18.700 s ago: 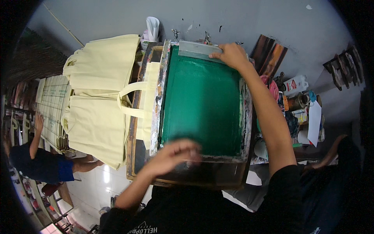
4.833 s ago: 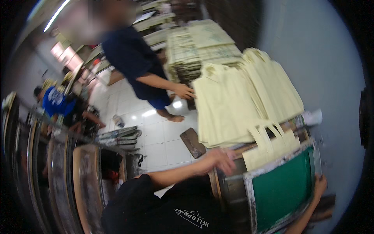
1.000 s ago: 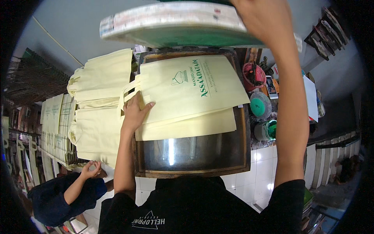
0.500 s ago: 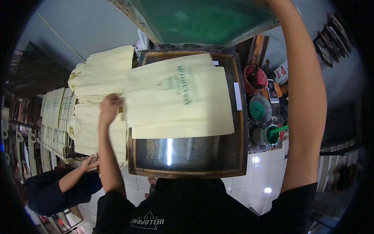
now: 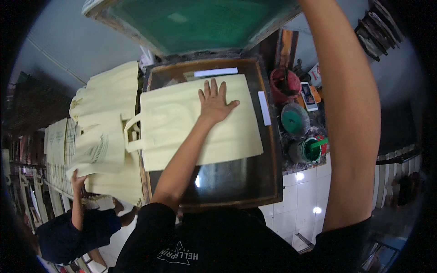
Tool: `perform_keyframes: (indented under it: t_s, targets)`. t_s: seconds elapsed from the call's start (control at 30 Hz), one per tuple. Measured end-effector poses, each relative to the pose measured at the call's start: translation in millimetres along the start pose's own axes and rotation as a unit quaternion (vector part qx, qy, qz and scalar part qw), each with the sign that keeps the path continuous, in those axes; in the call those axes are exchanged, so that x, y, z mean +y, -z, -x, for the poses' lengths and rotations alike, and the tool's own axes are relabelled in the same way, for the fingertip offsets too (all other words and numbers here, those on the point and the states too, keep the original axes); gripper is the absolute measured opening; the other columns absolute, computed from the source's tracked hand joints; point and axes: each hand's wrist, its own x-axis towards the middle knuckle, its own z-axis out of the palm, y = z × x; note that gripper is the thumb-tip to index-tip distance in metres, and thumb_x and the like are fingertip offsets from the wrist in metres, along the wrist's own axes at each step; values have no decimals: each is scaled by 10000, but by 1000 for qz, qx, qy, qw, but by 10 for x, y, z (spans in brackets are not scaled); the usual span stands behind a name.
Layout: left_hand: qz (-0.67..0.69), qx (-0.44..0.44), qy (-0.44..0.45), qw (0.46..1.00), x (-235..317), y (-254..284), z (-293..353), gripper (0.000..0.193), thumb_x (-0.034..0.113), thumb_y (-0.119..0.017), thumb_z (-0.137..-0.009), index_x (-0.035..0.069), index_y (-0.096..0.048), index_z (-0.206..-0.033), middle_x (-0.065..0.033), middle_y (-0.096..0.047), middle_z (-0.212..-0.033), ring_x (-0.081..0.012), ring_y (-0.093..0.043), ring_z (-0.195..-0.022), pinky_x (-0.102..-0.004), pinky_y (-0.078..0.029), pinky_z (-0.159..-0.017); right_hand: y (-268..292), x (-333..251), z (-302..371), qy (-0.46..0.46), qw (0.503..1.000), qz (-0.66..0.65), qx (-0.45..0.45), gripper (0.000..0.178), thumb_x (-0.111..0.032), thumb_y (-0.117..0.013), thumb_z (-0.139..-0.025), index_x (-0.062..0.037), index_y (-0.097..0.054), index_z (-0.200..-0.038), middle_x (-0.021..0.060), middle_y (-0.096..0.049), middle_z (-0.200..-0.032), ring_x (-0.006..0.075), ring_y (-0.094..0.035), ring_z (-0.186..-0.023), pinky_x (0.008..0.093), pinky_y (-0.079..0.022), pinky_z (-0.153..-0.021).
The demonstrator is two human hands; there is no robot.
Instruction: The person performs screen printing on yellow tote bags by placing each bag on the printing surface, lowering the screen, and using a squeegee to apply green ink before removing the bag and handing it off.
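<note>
My left hand (image 5: 215, 105) lies flat with fingers spread on a plain cream tote bag (image 5: 170, 132). That bag rests on the dark glass printing table (image 5: 227, 184), its handle loops sticking out over the left edge. My right arm (image 5: 348, 104) reaches up toward a raised screen-printing frame (image 5: 205, 22) with a green mesh; the hand itself is beyond the upper edge of the picture. At the left, a co-worker's hand (image 5: 78, 180) grips a printed cream bag (image 5: 99, 148), which is bent and slightly blurred.
Cream bags (image 5: 114, 91) are stacked left of the table. White strips (image 5: 264, 108) lie on the glass. To the right stand a red bucket (image 5: 285, 84), a bowl of green ink (image 5: 293, 120), an open ink tub (image 5: 302, 150) and a phone (image 5: 309, 96).
The printed bag has gone from the table to the co-worker's hand at the left. My left hand has moved right, from the bag's edge onto the plain bag.
</note>
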Motion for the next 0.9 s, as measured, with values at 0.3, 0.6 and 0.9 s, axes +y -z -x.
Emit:
perform_keyframes:
  t_s: [0.3, 0.6, 0.9]
  targets:
    - [-1, -48, 31, 998, 523, -29, -549, 1217, 809, -605, -769, 45, -172, -1611, -293, -40, -1660, -466, 76, -1538, -665, 37, -1191, -63, 121, -38, 31, 999, 14, 24, 367, -344, -709, -881, -4, -772, -1004, 238, -734, -997, 390, -700, -963, 460, -537, -864]
    - [-30, -84, 57, 994, 673, 29, -569, 1256, 803, -667, -706, 97, -176, -1621, -264, -16, -1672, -470, 113, -1532, -701, 42, -1172, -115, 112, -57, 27, 998, 33, 39, 357, -363, -729, -865, -30, -783, -979, 237, -730, -1002, 406, -696, -969, 459, -534, -859]
    - [1, -123, 97, 988, 742, 95, -646, 1299, 791, -702, -679, 134, -115, -1634, -253, 20, -1677, -485, 152, -1520, -762, 65, -1123, -38, 52, 50, 28, 999, 3, 30, 353, -331, -729, -879, -3, -771, -1005, 227, -737, -1016, 375, -705, -970, 445, -532, -877]
